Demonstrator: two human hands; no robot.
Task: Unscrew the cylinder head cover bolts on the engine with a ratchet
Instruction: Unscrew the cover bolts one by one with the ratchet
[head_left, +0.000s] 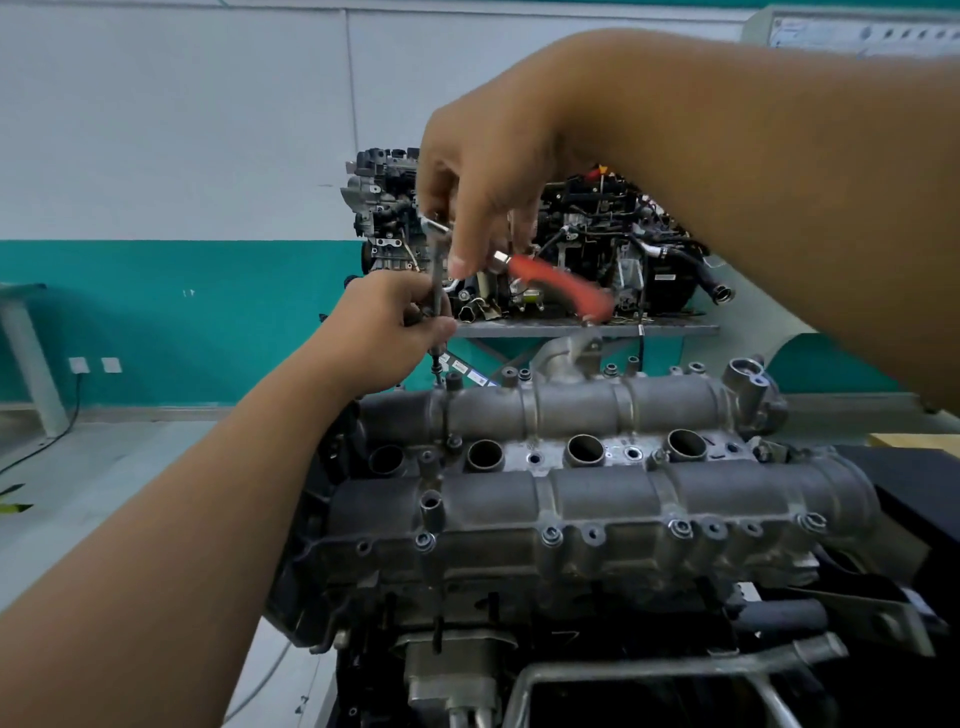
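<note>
A person's two bare hands work above a grey cast-aluminium cylinder head cover that tops a grimy engine in the foreground. The left hand curls its fingers around a slim, upright steel extension bar, which drops toward the far left corner of the cover, near a dark raised boss. The right hand, reaching in from the upper right, hangs palm-down over the bar's top, its fingers bent around the chrome head of a ratchet with a red-orange handle; the handle juts out to the right and is blurred (exactly how the fingertips sit on the head cannot be made out). Along the cover's near edge a row of small flanged steel bolts sits in its holes, and between the two rounded cam housings lie four open round spark plug wells. Behind, two more engines stand on a grey metal bench against a white wall with a teal lower band. White wall sockets sit low at left.
</note>
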